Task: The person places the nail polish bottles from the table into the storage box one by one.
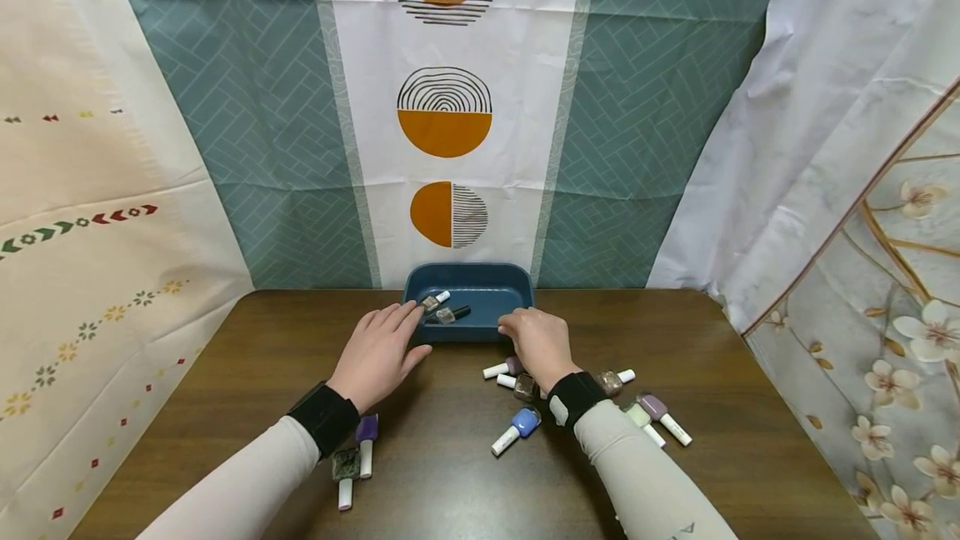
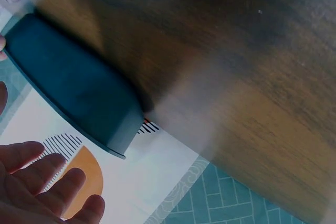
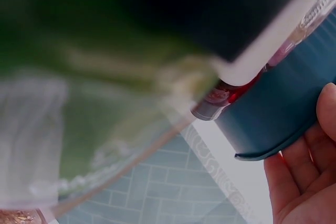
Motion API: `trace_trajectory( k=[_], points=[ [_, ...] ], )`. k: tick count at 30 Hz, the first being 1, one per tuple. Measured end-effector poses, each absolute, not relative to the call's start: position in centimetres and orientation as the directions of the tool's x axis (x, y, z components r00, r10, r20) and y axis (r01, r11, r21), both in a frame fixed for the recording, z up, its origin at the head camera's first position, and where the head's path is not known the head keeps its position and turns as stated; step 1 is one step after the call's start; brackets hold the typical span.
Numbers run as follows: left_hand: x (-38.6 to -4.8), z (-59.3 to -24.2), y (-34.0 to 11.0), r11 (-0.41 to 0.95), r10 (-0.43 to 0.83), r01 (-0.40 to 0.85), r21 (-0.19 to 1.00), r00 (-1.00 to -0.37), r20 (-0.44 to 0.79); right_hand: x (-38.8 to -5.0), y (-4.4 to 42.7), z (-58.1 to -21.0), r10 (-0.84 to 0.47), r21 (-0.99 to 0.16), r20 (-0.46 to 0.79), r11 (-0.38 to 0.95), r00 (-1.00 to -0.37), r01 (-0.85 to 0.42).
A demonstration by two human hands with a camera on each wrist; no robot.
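Handling the bin: the step in hand looks like placing or steadying the blue bin (image 1: 465, 332), which lies ahead of and between the two sets of fingers.
Left fingers: the left hand (image 1: 378, 357) reaches to the bin's front left corner, fingers spread and loosely extended, gripping nothing; whether the tips touch the rim I cannot tell.
Right fingers: the right hand (image 1: 536, 336) is curled at the front right rim, thumb on the near side and fingers over the edge, and appears to pinch the wall.
Bottles inside: a white-capped bottle (image 1: 431, 302) lies just beside the left fingertips, with a black-capped bottle (image 1: 447, 316) next to it, toward the right fingers.
Bottles behind the right fingers: a blue bottle (image 1: 527, 420) lies nearer the body; a pale green bottle (image 1: 639, 415) sits right of the wrist.
Bottles behind the left fingers: a purple bottle (image 1: 367, 428) and a dark glitter bottle (image 1: 346, 463) lie beside the forearm.
Next move: as I judge it, this calls for the bin settled flat before the right fingers loosen and draw back toward the loose bottles.
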State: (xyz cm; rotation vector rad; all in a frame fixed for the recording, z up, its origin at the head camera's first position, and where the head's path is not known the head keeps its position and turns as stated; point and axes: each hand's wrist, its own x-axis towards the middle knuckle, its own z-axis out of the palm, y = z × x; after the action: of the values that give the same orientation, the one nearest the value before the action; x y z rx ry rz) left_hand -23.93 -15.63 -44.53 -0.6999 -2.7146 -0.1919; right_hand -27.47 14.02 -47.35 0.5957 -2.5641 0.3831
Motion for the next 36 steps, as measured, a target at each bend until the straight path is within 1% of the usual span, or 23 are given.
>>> trace_trajectory(
  k=[3,10,17,24,36],
  points=[
    [-23.3,-44.6,-15.8,0.868,0.445,0.494,0.059,-0.824,0.35,-27.4,14.0,-47.4,-0.342,-0.168,0.501,0.862,-0.795,-0.478],
    [-21.7,-44.8,-16.3,0.863,0.448,0.501,0.068,-0.82,0.357,-27.5,13.9,-47.4,-0.337,-0.152,0.504,0.872,-0.795,-0.465],
    [-19.9,-45.1,-17.0,0.866,0.441,0.493,0.083,-0.831,0.338,-27.5,14.0,-47.4,-0.339,-0.131,0.507,0.878,-0.792,-0.46],
    [-18.5,-45.3,-17.7,0.867,0.452,0.494,0.058,-0.832,0.323,-27.4,13.9,-47.3,-0.336,-0.142,0.492,0.879,-0.803,-0.455],
    [-17.0,-46.2,-18.2,0.871,0.45,0.485,0.079,-0.853,0.264,-27.3,13.9,-47.1,-0.339,-0.154,0.504,0.87,-0.795,-0.469]
  ],
)
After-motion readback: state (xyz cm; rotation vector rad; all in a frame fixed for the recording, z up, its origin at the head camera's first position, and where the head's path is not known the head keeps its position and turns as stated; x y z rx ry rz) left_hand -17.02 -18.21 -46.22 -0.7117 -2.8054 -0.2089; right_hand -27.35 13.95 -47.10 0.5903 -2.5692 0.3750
